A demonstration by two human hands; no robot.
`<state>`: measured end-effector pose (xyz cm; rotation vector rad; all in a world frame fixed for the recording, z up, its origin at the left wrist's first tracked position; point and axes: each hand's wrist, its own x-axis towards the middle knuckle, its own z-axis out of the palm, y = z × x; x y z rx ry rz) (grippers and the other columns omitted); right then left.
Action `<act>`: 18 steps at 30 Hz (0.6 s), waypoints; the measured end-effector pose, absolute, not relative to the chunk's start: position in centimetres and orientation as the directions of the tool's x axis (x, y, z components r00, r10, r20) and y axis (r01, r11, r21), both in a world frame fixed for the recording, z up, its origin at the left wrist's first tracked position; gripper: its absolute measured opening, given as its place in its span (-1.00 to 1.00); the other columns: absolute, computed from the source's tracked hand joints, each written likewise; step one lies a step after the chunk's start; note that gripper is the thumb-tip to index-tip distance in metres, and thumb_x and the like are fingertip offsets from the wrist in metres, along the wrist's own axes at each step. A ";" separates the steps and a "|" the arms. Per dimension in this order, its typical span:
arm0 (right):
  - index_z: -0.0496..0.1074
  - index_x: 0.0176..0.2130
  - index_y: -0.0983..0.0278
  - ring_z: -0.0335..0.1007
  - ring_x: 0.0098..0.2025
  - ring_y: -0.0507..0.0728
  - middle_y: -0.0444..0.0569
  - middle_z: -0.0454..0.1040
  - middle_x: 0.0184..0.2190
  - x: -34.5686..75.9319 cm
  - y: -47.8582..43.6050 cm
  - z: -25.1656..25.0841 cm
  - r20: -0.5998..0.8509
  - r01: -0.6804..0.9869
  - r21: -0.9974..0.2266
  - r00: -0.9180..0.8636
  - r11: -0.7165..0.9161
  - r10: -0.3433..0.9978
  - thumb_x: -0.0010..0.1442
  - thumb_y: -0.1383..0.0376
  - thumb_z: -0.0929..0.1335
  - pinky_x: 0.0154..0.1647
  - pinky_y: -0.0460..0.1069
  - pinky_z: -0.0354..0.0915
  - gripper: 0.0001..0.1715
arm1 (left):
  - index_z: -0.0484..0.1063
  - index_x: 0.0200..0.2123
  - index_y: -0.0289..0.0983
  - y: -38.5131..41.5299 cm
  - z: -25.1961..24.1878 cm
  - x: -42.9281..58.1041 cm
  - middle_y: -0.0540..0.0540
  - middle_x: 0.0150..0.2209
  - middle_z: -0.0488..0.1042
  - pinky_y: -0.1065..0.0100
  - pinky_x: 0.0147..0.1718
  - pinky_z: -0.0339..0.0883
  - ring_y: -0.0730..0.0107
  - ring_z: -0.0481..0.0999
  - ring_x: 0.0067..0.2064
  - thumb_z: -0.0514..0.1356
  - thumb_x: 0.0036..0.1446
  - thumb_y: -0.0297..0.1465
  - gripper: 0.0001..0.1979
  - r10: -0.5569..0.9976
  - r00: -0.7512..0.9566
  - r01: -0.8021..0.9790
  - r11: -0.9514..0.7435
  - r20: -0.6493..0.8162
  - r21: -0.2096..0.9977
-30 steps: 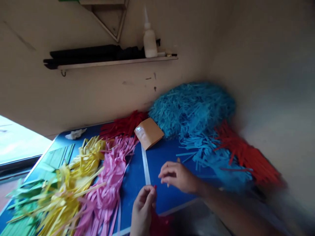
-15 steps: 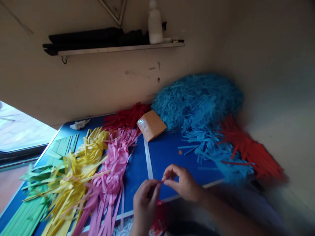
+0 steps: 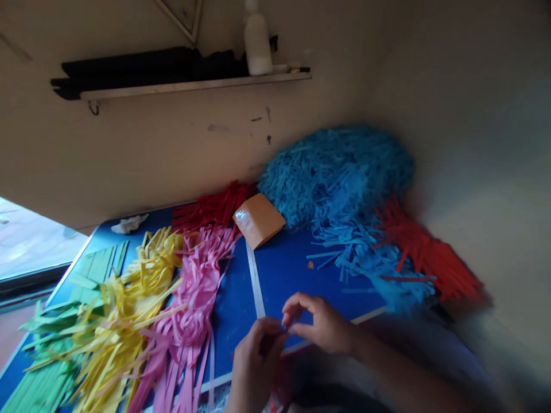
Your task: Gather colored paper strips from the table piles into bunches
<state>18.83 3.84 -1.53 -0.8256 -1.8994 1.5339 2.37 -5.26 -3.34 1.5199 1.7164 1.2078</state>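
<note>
Over the front edge of the blue table (image 3: 284,275), my left hand (image 3: 256,361) is closed in a pinch, thumb against fingers. My right hand (image 3: 316,322) meets it at the fingertips, its thumb and forefinger curled into a pinch as well. Whatever lies between the fingertips is too small and blurred to name. Below my hands, partly hidden by the left one, is a blurred red bundle (image 3: 282,381). Pink paper strips (image 3: 196,304) lie to the left of my left hand.
Yellow strips (image 3: 142,304) and green strips (image 3: 47,378) cover the table's left. A brown packet (image 3: 259,221) lies at the back beside dark red strips (image 3: 215,205). Blue shredded strips (image 3: 336,172) are heaped back right, with red strips (image 3: 434,258) alongside. A shelf (image 3: 193,86) holds a white bottle (image 3: 258,43).
The view has shifted slightly, so most things sit further left. My hands stay together at the fingertips; the small dark pink bit seen between them earlier no longer shows clearly.
</note>
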 end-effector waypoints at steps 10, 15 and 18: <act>0.57 -0.44 0.26 0.51 -0.40 0.07 -0.09 0.59 -0.47 19.8 2.8 -1.3 0.016 0.014 -0.999 -0.557 0.029 0.830 0.01 0.27 0.52 -0.33 -0.09 0.39 -0.89 | 0.54 -0.45 -0.17 -4.9 -1.5 2.5 -0.01 -0.42 0.58 0.50 -0.37 0.44 0.40 0.58 -0.37 0.29 0.11 -0.29 -0.87 0.982 -0.128 0.347 -0.088 0.140 0.934; 0.55 -0.39 0.27 0.52 -0.37 0.07 -0.10 0.59 -0.43 20.5 2.4 -0.5 -0.009 0.038 -0.999 -0.509 0.013 0.861 0.03 0.31 0.49 -0.30 -0.09 0.41 -0.93 | 0.52 -0.41 -0.19 -5.6 -1.0 3.1 -0.03 -0.38 0.59 0.47 -0.34 0.47 0.36 0.61 -0.32 0.26 0.14 -0.31 -0.89 0.970 -0.150 0.415 -0.115 0.193 0.902; 0.53 -0.30 0.25 0.52 -0.36 0.04 -0.12 0.59 -0.40 20.8 1.9 0.4 0.058 0.077 -0.991 -0.485 0.108 0.873 0.06 0.40 0.43 -0.27 -0.10 0.41 -0.87 | 0.51 -0.28 -0.16 -5.8 -1.3 3.5 -0.01 -0.33 0.61 0.43 -0.24 0.49 0.35 0.62 -0.27 0.29 0.11 -0.36 -0.92 0.936 -0.142 0.510 -0.211 0.323 0.834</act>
